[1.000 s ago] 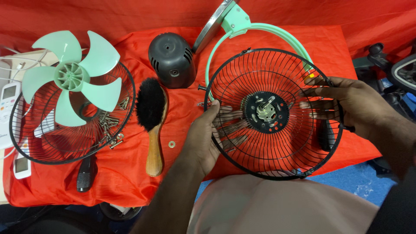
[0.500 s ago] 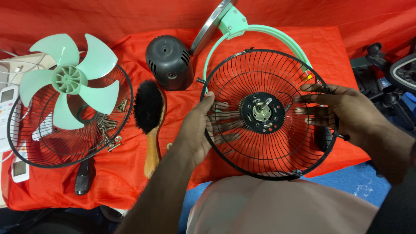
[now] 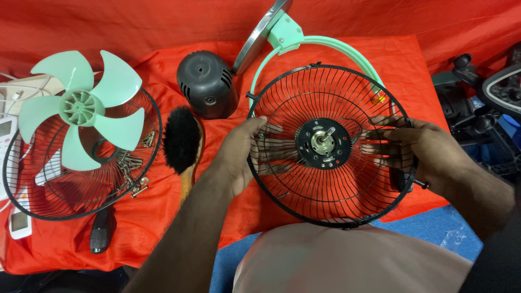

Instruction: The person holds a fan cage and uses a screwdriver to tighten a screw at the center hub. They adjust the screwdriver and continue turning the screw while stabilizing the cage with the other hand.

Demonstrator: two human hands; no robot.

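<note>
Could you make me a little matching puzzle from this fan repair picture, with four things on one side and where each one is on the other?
Things:
1. green fan blade
2. black brush
3. dark motor cover
4. rear wire guard

Places:
A. held at both sides by the left hand and right hand
B. lying on the other wire guard at the left
C. on the red cloth between the two guards
D. at the back, beside the green stand ring

Pairs: 1-B, 2-C, 3-D, 4-A
</note>
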